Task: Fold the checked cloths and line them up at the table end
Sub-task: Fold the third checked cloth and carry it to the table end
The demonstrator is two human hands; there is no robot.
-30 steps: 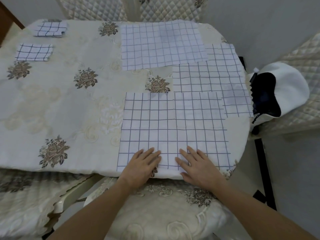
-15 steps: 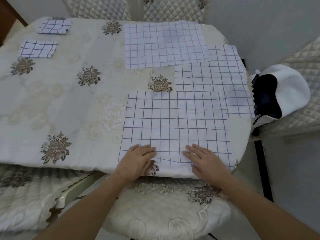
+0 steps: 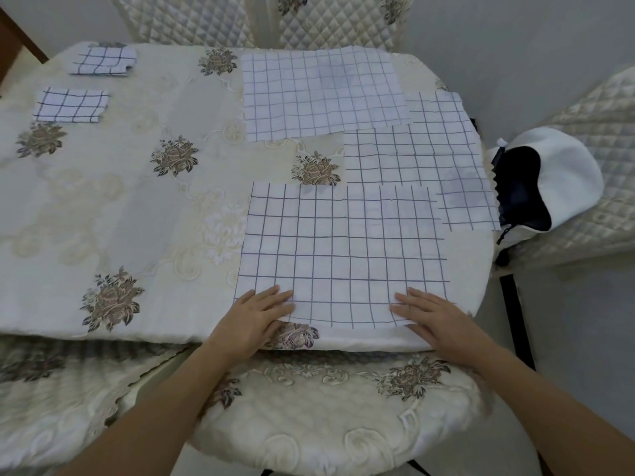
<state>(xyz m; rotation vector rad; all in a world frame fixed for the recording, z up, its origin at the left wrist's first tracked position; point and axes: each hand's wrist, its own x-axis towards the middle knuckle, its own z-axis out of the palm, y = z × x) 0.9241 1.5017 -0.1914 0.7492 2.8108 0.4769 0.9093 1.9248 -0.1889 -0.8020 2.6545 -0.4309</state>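
A white checked cloth lies flat at the near edge of the table. My left hand rests on its near left corner with fingers straight. My right hand lies flat on its near right corner. Two more unfolded checked cloths lie beyond: one at the far side, one at the right edge, partly overlapped by the others. Two folded checked cloths sit one behind the other at the far left end.
The table wears a cream tablecloth with embroidered flowers. A cushioned chair seat is right below my arms. Quilted chairs stand behind the table, and a white and dark bag lies on a chair at the right.
Both hands slid apart along the near edge of the cloth, from its middle out to the two near corners. The cloth stays flat.
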